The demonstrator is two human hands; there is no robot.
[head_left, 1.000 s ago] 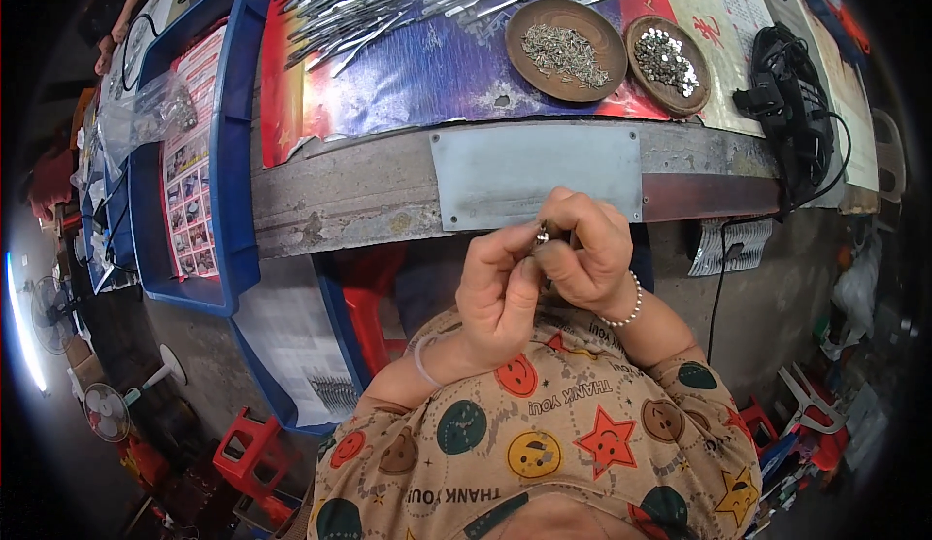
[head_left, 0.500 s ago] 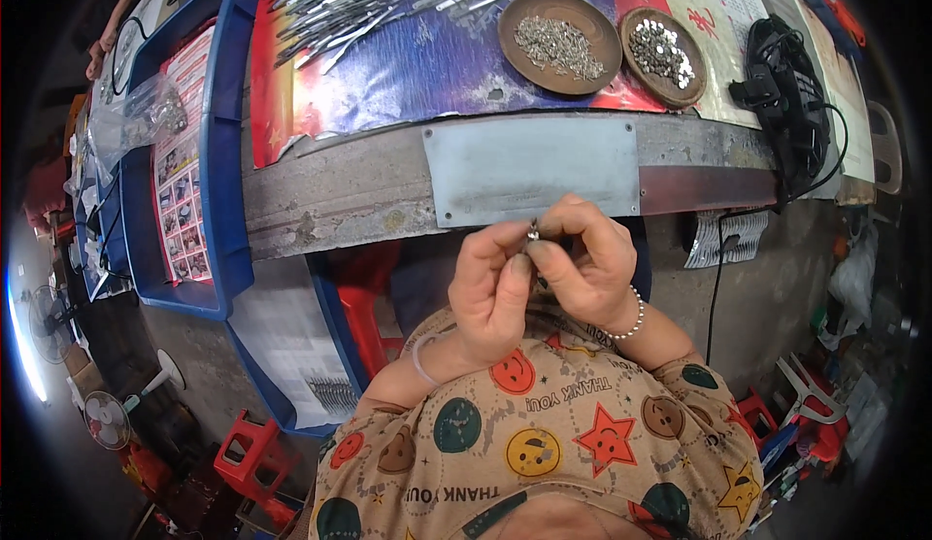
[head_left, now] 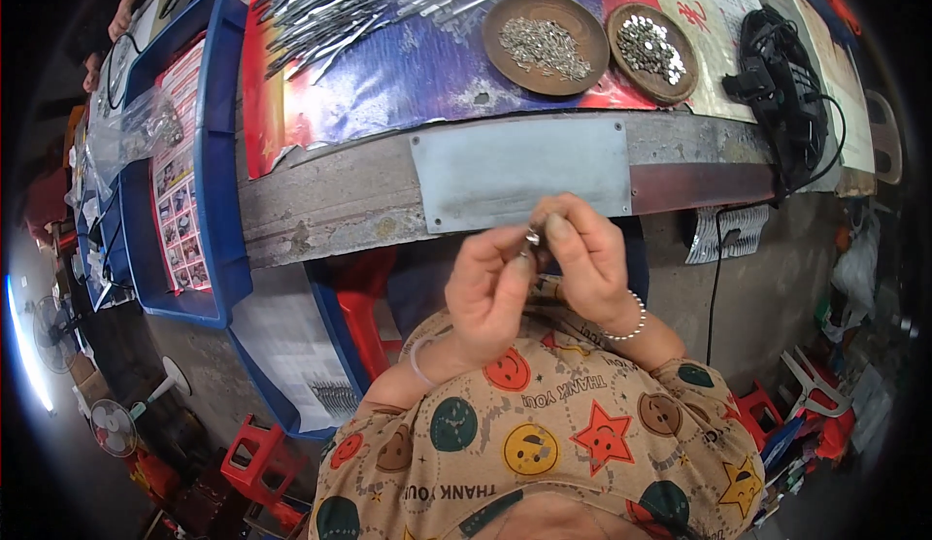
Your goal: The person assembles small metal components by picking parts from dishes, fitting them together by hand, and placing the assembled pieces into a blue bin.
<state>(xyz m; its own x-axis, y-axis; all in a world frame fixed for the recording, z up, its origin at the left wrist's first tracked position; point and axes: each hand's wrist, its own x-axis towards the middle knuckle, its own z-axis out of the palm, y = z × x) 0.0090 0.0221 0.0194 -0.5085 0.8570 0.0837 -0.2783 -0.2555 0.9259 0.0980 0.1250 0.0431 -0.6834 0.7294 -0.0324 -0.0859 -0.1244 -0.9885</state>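
Small metal piece [head_left: 532, 236]: up in the fingertips by the near edge of the counter [head_left: 330, 200], too tiny to make out its shape tbh
Left hand [head_left: 488, 292]: thumb and index finger pinched nearly closed, looks like they've got hold of it
Right hand [head_left: 590, 263]: fingers bunched at its upper end, can't tell if they're really gripping
Drop risk: so little to hold, one slip in that pinch and it could fall below the edge
Metal plate [head_left: 524, 171]: just beyond the fingers
Larger wooden dish [head_left: 582, 23]: pins [head_left: 544, 47], right beside the smaller wooden dish [head_left: 665, 96] of discs [head_left: 650, 47]; a bump could mix them
Metal strips [head_left: 325, 16]: loose heap, a nudge could slide it
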